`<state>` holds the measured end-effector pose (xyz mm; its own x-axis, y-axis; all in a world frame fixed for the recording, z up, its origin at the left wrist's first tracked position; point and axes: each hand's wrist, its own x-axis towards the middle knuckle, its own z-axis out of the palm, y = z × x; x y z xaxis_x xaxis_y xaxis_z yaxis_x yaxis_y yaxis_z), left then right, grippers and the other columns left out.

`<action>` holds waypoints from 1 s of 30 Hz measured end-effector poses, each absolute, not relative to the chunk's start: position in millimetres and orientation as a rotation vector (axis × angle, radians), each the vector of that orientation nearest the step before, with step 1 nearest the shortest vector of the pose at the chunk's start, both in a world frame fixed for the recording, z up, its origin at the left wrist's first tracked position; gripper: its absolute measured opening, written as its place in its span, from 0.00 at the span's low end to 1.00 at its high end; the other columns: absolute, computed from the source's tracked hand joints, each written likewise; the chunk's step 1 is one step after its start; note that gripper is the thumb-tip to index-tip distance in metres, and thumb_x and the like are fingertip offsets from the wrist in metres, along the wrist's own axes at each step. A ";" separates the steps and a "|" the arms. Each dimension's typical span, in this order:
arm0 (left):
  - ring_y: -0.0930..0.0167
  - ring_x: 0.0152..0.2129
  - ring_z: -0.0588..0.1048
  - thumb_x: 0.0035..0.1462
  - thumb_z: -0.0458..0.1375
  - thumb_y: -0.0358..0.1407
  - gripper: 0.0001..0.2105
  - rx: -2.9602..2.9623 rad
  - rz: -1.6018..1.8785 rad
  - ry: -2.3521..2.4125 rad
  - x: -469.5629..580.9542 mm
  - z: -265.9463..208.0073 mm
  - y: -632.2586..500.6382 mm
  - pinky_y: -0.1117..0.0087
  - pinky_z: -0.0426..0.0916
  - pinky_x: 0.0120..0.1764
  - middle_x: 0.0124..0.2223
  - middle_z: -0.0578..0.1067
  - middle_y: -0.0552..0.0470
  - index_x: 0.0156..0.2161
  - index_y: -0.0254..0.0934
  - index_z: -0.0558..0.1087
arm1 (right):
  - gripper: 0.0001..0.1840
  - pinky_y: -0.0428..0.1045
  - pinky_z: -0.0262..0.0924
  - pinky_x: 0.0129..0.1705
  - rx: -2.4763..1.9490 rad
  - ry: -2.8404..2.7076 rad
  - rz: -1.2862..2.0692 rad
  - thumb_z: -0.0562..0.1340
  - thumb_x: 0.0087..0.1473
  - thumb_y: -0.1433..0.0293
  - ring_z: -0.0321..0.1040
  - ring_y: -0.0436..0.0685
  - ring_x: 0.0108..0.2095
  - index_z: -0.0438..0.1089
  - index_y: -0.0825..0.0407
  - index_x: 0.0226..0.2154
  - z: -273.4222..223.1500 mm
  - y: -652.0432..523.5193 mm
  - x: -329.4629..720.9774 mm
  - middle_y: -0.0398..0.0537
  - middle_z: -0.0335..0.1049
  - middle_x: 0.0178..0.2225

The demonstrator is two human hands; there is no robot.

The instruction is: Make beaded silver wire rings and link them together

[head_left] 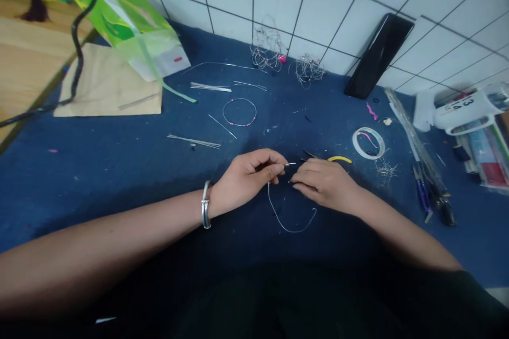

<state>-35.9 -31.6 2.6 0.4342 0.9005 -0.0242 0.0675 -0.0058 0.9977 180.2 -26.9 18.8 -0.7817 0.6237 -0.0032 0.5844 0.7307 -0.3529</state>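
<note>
My left hand [258, 172], a silver bangle [205, 204] at its wrist, pinches a thin silver wire [292, 231] between thumb and forefinger. One short end sticks out toward the right, while the rest hangs below in a loose curve with a small hook at its tip. Close by on the right, my right hand [324, 183] has its thumb and fingers drawn together. A tiny pinkish speck shows at those fingertips, too small to name. Just behind that hand lie yellow-handled pliers [340, 159], partly hidden by it.
A wire ring with pink beads [239, 112] lies beyond my left hand, near straight wire pieces [193, 141]. Tangled wire loops [268, 47] and a black phone [378, 55] lean by the tiled wall. Rightward are a white round dish [368, 143], purple-handled pliers [422, 193] and a mug [463, 112].
</note>
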 end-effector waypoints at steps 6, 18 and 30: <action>0.77 0.27 0.72 0.59 0.53 0.34 0.07 1.440 0.843 0.927 -36.0 2.6 -31.9 0.75 0.71 0.31 0.33 0.73 0.51 0.39 0.33 0.71 | 0.14 0.50 0.57 0.36 -0.946 -2.930 0.205 0.50 0.59 0.72 0.61 0.53 0.33 0.70 0.54 0.33 14.1 -33.5 170.0 0.49 0.68 0.30; 0.77 0.26 0.72 0.59 0.52 0.34 0.08 1.451 0.833 0.926 -37.0 2.8 -32.1 0.76 0.69 0.31 0.34 0.73 0.52 0.39 0.34 0.71 | 0.04 0.48 0.54 0.30 -1.235 -2.421 0.929 0.57 0.50 0.73 0.57 0.48 0.26 0.66 0.53 0.27 12.6 -23.5 170.1 0.43 0.62 0.25; 0.79 0.23 0.71 0.57 0.52 0.31 0.06 1.439 0.791 0.878 -32.4 9.5 -44.0 0.77 0.66 0.28 0.30 0.72 0.54 0.36 0.33 0.70 | 0.06 0.45 0.45 0.24 -1.017 -0.941 2.019 0.60 0.51 0.70 0.51 0.45 0.21 0.66 0.54 0.25 7.6 -27.0 159.0 0.39 0.57 0.20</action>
<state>-32.4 -44.0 9.5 0.4816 0.8759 -0.0294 0.0621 -0.0006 0.9981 159.0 -27.0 7.6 -0.4642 0.8090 -0.3606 -0.2439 -0.5081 -0.8261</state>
